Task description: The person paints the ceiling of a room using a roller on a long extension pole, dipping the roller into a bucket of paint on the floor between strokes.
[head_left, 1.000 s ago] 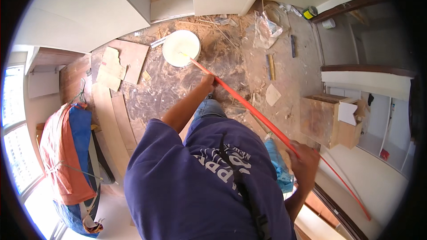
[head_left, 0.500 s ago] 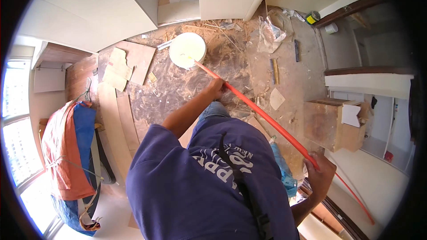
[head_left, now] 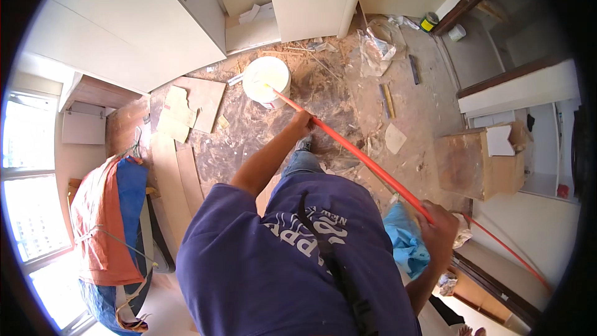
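Observation:
A long orange-red pole [head_left: 367, 160] slants across the view in front of me. Its far end dips into the mouth of a white bucket [head_left: 255, 99] on the floor, where pale contents show; what sits on the pole's tip is hidden. My left hand [head_left: 301, 124] is closed round the pole a short way from the bucket. Further back, at my right side, my right hand [head_left: 439, 224] also wraps the pole. Behind it the thin red rear part [head_left: 507, 250] runs on toward the lower right.
Loose boards [head_left: 208, 101] and torn cardboard [head_left: 176, 115] lie left of the bucket. Tied orange-and-blue sheeting [head_left: 106, 211] stands near the window. At right is a wooden box [head_left: 463, 162]; a blue bag [head_left: 405, 239] lies by my right arm. Cabinets [head_left: 124, 18] line the far side.
My right hand has shifted slightly forward and left with the pole still gripped. The whole view has moved a little, and my shoe now shows. The pole's end remains in the bucket.

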Available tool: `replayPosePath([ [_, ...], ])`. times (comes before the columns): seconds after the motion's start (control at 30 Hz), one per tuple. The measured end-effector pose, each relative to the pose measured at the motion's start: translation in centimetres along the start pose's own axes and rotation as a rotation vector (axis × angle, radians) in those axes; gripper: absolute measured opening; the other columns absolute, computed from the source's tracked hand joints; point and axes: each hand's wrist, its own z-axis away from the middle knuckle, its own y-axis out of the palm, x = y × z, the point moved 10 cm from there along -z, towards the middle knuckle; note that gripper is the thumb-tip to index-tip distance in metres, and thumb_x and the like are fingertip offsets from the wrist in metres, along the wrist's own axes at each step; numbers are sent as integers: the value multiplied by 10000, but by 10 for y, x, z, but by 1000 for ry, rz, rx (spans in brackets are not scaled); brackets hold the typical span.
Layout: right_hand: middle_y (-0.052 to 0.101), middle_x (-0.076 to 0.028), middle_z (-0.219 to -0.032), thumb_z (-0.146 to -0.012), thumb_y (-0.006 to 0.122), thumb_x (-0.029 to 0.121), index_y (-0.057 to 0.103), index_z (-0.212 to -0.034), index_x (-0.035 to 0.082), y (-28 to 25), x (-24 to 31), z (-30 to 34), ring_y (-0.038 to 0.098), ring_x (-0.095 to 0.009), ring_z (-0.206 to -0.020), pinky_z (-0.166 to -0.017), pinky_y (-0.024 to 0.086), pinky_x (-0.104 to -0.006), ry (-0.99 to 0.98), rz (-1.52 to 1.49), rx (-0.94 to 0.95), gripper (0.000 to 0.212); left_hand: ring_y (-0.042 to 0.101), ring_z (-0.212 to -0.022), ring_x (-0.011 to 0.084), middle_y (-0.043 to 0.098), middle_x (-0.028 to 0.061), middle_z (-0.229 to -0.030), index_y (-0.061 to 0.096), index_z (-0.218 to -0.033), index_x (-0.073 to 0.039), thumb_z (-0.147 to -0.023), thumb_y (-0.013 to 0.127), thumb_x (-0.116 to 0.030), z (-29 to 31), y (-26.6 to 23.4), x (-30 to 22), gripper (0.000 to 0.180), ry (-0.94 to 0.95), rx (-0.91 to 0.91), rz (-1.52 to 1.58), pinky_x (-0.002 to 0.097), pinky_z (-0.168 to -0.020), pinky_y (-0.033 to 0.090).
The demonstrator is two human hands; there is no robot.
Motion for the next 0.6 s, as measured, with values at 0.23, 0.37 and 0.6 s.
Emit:
replayPosePath([
  [0.23, 709, -144, -989, -722, 793, 40, 702, -1053, 38, -36, -45, 107, 673, -336, -886, -796, 528, -396, 99, 191, -63, 343, 642, -860, 243, 637, 130, -963, 579, -993, -19, -991, 483, -51, 93, 73, 65, 101, -45, 282, 29, 348, -714, 545],
  [0.37, 703, -127, -1033, -695, 794, 55, 680, -977, 36, -81, -62, 175, 653, -329, -960, -813, 496, -420, 200, 492, -224, 304, 663, -922, 239, 653, 97, -1030, 578, -1084, -47, -1038, 469, -105, 159, 97, 100, 132, -54, 322, -4, 375, -796, 558],
  [0.6, 569, -200, -740, -620, 698, 30, 561, -732, 18, -68, -98, 257, 572, -413, -760, -687, 438, -484, 365, 500, -286, 177, 648, -984, 258, 644, 118, -1061, 588, -1076, -38, -1028, 476, -73, 172, 103, 187, 126, -257, 415, -54, 421, -863, 563],
])
